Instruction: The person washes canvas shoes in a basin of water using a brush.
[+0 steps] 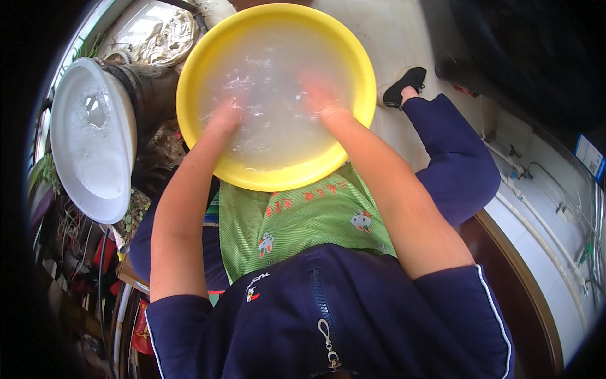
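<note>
A round yellow plastic basin point(369, 87) stands before me, filled with cloudy, whitish water point(274, 109). Both of my forearms reach over its near rim and dip into the water. My left hand point(233, 105) is under the surface left of the middle, only a blurred pinkish shape. My right hand point(319, 90) is likewise sunk on the right side, its wrist at the waterline. The murk hides the fingers and anything they may hold. Ripples and glints lie around both hands. A green apron point(303, 222) with printed rabbits covers my lap, just below the basin.
To the left, a white basin point(124, 189) of sudsy water point(97, 156) rests beside a dark, cylindrical vessel point(154, 90). Pale crumpled cloth point(170, 40) lies beyond. Plants and clutter fill the lower left. Along the right wall run white pipes point(530, 201).
</note>
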Demonstrator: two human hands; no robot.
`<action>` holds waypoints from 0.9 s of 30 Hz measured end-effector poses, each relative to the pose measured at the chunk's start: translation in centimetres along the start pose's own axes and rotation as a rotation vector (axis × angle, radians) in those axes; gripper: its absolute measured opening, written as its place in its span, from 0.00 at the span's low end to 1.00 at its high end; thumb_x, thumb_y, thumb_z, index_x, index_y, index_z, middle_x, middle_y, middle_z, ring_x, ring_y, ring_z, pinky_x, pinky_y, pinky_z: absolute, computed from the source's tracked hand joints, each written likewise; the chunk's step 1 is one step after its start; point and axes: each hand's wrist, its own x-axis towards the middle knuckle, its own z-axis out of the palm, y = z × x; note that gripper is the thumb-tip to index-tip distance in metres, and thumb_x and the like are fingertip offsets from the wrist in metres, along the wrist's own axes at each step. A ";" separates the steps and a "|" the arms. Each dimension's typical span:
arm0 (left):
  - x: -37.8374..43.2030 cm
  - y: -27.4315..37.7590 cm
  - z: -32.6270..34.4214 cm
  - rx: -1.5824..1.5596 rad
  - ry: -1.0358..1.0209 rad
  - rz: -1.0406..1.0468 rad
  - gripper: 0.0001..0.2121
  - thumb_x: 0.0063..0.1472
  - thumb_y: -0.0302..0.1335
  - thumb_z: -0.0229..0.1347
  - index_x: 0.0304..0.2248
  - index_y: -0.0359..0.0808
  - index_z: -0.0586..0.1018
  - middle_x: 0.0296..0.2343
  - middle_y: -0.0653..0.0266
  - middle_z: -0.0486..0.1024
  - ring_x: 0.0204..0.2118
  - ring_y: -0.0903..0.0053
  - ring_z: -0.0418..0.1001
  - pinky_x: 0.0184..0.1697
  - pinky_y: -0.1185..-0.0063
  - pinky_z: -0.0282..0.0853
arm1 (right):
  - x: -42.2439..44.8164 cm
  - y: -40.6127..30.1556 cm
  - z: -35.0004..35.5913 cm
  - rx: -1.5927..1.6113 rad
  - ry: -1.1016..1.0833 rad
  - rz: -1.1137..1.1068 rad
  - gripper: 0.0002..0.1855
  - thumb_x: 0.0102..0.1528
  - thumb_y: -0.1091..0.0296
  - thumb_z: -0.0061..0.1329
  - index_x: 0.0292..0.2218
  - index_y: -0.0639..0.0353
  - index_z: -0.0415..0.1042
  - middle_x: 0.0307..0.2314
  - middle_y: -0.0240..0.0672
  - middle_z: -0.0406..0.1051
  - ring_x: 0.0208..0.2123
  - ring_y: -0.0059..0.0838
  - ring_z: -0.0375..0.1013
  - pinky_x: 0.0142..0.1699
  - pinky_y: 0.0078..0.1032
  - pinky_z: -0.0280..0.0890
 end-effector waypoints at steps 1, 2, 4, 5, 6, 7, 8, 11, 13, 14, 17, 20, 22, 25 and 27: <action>-0.1 0.4 -0.1 0.010 -0.002 0.001 0.19 0.53 0.28 0.47 0.45 0.35 0.71 0.44 0.48 0.69 0.47 0.57 0.67 0.50 0.68 0.61 | 0.5 0.2 0.2 0.131 -0.026 0.058 0.22 0.58 0.58 0.34 0.53 0.51 0.60 0.53 0.35 0.57 0.53 0.34 0.59 0.58 0.32 0.53; -0.2 0.7 -0.1 0.020 -0.007 0.000 0.19 0.53 0.28 0.47 0.46 0.36 0.71 0.44 0.48 0.69 0.47 0.57 0.67 0.50 0.68 0.61 | 0.6 0.4 0.3 0.127 -0.006 0.054 0.23 0.58 0.58 0.34 0.53 0.50 0.60 0.53 0.34 0.57 0.54 0.33 0.58 0.58 0.32 0.52; -0.8 0.9 -0.2 0.028 -0.009 -0.004 0.19 0.53 0.28 0.47 0.46 0.36 0.70 0.44 0.48 0.69 0.47 0.57 0.67 0.50 0.67 0.61 | -0.5 -0.6 -0.4 0.110 0.025 0.035 0.23 0.57 0.58 0.35 0.53 0.50 0.59 0.53 0.33 0.57 0.55 0.31 0.57 0.59 0.32 0.52; -1.0 0.9 -0.2 0.034 -0.013 -0.007 0.19 0.53 0.28 0.47 0.47 0.36 0.70 0.44 0.48 0.69 0.46 0.57 0.67 0.49 0.67 0.61 | -0.9 -1.3 -1.0 -0.002 -0.011 0.009 0.24 0.57 0.58 0.36 0.54 0.50 0.58 0.53 0.33 0.57 0.55 0.31 0.56 0.59 0.31 0.51; -1.1 1.1 -0.4 0.040 -0.012 -0.009 0.20 0.53 0.27 0.47 0.47 0.36 0.70 0.44 0.47 0.69 0.46 0.56 0.67 0.49 0.67 0.62 | -1.1 -2.5 -2.4 -0.118 -0.038 -0.017 0.25 0.56 0.59 0.37 0.55 0.49 0.57 0.54 0.33 0.56 0.56 0.31 0.55 0.59 0.31 0.51; -1.2 1.2 -0.5 0.045 -0.021 -0.016 0.20 0.53 0.27 0.47 0.47 0.36 0.69 0.43 0.47 0.69 0.46 0.56 0.67 0.49 0.67 0.62 | -1.1 -3.3 -3.3 -0.234 -0.064 -0.045 0.25 0.56 0.59 0.37 0.55 0.49 0.57 0.54 0.33 0.56 0.56 0.32 0.54 0.60 0.30 0.50; -1.4 1.3 -0.6 0.051 -0.029 -0.028 0.20 0.53 0.27 0.47 0.47 0.36 0.69 0.43 0.47 0.69 0.46 0.56 0.67 0.49 0.67 0.62 | -0.7 -2.3 -2.1 -0.290 0.042 -0.140 0.27 0.54 0.58 0.40 0.55 0.49 0.57 0.53 0.35 0.57 0.55 0.33 0.55 0.59 0.31 0.51; -1.3 2.7 -1.8 0.095 -0.059 -0.021 0.21 0.52 0.26 0.47 0.48 0.36 0.68 0.43 0.47 0.69 0.45 0.56 0.68 0.48 0.66 0.63 | 0.2 -0.1 -0.5 -0.426 0.242 -0.288 0.33 0.49 0.53 0.45 0.55 0.49 0.56 0.52 0.39 0.59 0.54 0.37 0.58 0.58 0.32 0.52; -2.2 4.3 -3.0 0.133 -0.029 0.028 0.23 0.51 0.25 0.47 0.50 0.37 0.66 0.43 0.47 0.69 0.45 0.56 0.68 0.49 0.66 0.62 | -1.5 -3.5 -3.2 -0.468 0.166 -0.239 0.38 0.47 0.49 0.48 0.56 0.51 0.54 0.52 0.40 0.58 0.54 0.38 0.57 0.59 0.33 0.51; -2.6 5.5 -3.7 0.156 0.000 0.074 0.25 0.50 0.24 0.48 0.51 0.38 0.64 0.43 0.47 0.69 0.45 0.56 0.68 0.49 0.67 0.62 | -1.2 -3.0 -3.1 -0.494 0.150 -0.236 0.40 0.45 0.48 0.50 0.56 0.53 0.55 0.52 0.41 0.58 0.55 0.38 0.56 0.59 0.34 0.50; -2.6 5.9 -3.6 0.196 0.297 0.264 0.30 0.47 0.24 0.53 0.53 0.41 0.63 0.41 0.47 0.70 0.42 0.54 0.69 0.47 0.65 0.63 | 0.0 -2.3 -3.1 -0.506 0.080 -0.175 0.43 0.41 0.45 0.55 0.53 0.57 0.57 0.51 0.43 0.58 0.55 0.40 0.55 0.59 0.36 0.50; -2.9 5.0 -3.4 0.192 0.515 0.362 0.37 0.42 0.29 0.59 0.55 0.44 0.60 0.44 0.48 0.67 0.45 0.54 0.67 0.50 0.62 0.60 | -1.0 -5.4 -4.7 -0.413 0.033 -0.142 0.44 0.37 0.44 0.58 0.50 0.60 0.60 0.47 0.43 0.63 0.51 0.41 0.59 0.55 0.37 0.54; -4.2 5.5 -4.2 0.183 0.605 0.409 0.41 0.39 0.32 0.62 0.55 0.46 0.58 0.46 0.50 0.64 0.48 0.56 0.63 0.52 0.60 0.56 | -1.4 -5.6 -5.4 -0.375 0.155 -0.259 0.44 0.35 0.43 0.58 0.48 0.61 0.61 0.44 0.43 0.64 0.49 0.42 0.61 0.53 0.37 0.57; -6.1 6.5 -5.2 0.172 0.701 0.445 0.45 0.33 0.36 0.65 0.55 0.48 0.59 0.46 0.53 0.62 0.52 0.59 0.58 0.53 0.60 0.52 | -2.2 -6.5 -6.3 -0.315 0.201 -0.280 0.46 0.33 0.43 0.60 0.48 0.61 0.61 0.44 0.43 0.65 0.49 0.42 0.62 0.53 0.36 0.57; -6.7 6.6 -5.9 0.198 0.706 0.431 0.49 0.27 0.39 0.67 0.54 0.49 0.60 0.46 0.55 0.62 0.52 0.60 0.57 0.53 0.62 0.52 | -2.7 -7.0 -7.1 -0.319 0.232 -0.297 0.46 0.34 0.42 0.60 0.48 0.61 0.61 0.43 0.43 0.65 0.48 0.42 0.62 0.52 0.36 0.58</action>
